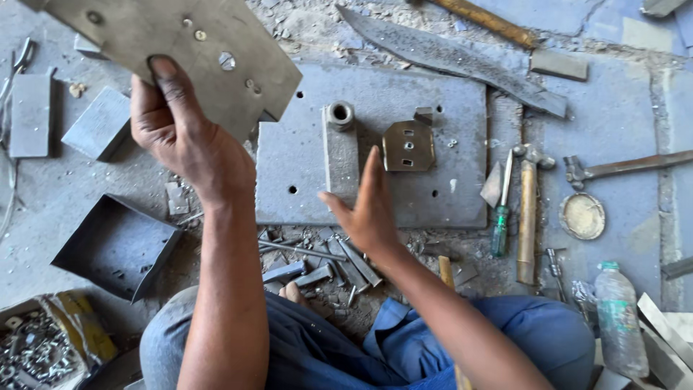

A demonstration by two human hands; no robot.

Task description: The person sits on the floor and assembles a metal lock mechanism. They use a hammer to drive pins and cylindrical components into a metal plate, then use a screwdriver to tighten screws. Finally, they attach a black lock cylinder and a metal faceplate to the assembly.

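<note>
metal plate (209, 50) — grey, flat, drilled holes, notched corner | held tilted above floor | upper left

We are looking at a metalworking workshop run at floor level, where the person sits directly on a dusty stone floor (621, 115) strewn with grit and metal scraps. Around a thick drilled steel base plate (303, 166) we see hammers (528, 217), a green-handled screwdriver (499, 230), loose steel blocks (97, 123), bolts and pins (317, 271), and a long rough blade blank (447, 54). A box of nuts and screws (32, 350) and a folded sheet-metal tray (115, 245) complete the picture of hand fabrication.
</note>
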